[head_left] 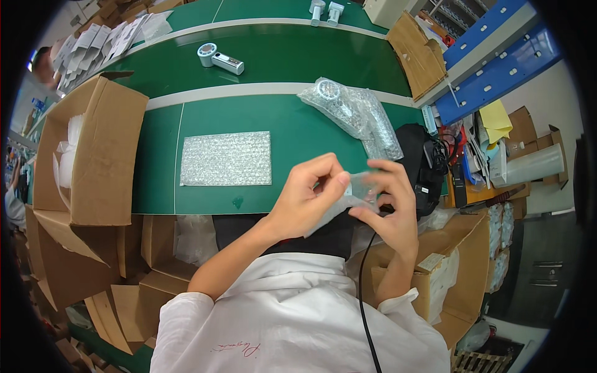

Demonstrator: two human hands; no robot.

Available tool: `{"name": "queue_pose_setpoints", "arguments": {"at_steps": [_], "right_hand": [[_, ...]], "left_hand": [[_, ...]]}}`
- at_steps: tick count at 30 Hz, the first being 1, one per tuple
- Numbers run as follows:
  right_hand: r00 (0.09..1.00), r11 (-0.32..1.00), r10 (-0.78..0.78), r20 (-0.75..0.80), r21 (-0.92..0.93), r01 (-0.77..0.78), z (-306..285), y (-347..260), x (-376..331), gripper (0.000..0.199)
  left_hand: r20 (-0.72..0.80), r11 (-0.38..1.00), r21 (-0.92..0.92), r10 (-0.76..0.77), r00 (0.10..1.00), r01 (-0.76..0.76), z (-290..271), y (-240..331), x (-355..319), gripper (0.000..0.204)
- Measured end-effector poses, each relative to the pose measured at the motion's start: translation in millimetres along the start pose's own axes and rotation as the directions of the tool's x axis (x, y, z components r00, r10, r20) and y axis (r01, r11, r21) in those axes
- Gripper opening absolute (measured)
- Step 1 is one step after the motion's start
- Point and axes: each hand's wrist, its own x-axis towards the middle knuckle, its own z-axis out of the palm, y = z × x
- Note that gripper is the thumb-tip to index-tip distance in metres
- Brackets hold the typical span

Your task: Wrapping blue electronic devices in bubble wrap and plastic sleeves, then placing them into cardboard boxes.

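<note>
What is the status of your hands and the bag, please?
Left hand pinching clear plastic bag. Right hand at bag's right side, grip unclear. Plastic-wrapped packages beyond, apart from hands.

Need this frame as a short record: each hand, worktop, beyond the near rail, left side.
left hand: pinching a clear plastic bag
right hand: fingers curled at the bag; grip unclear
worktop: green; bubble-wrap piece lying flat, bubble-wrapped bundle to its right
beyond near rail: round-headed handheld device, unwrapped
left side: open cardboard box, white material inside
</note>
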Motion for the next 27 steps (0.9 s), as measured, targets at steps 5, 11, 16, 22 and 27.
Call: {"name": "queue_pose_setpoints", "arguments": {"at_steps": [5, 11, 16, 22, 27], "right_hand": [[0.997, 0.998, -0.059, 0.051, -0.011, 0.060, 13, -10, 28, 0.018], [0.962, 0.952, -0.262, 0.079, -0.145, 0.271, 21, 9, 86, 0.005], [0.956, 0.975, -0.192, -0.220, 0.070, 0.212, 41, 33, 118, 0.002], [0.926, 0.972, -0.234, -0.295, -0.045, 0.231, 44, 66, 92, 0.008], [0.965, 0.994, -0.098, -0.244, 0.026, 0.108, 40, 101, 36, 0.009]], "left_hand": [[0.036, 0.981, 0.176, 0.079, 0.996, -0.084, -13, 14, -7, 0.015], [-0.128, 0.892, 0.436, 0.192, 0.973, -0.119, -53, 3, -11, 0.012], [-0.246, 0.547, 0.833, 0.233, 0.941, 0.082, -92, -51, -30, 0.019], [-0.179, 0.123, 0.982, 0.348, 0.920, 0.144, -120, -93, -46, 0.023], [-0.196, 0.101, 0.980, 0.362, 0.911, 0.171, -121, -98, -43, 0.018]]}}
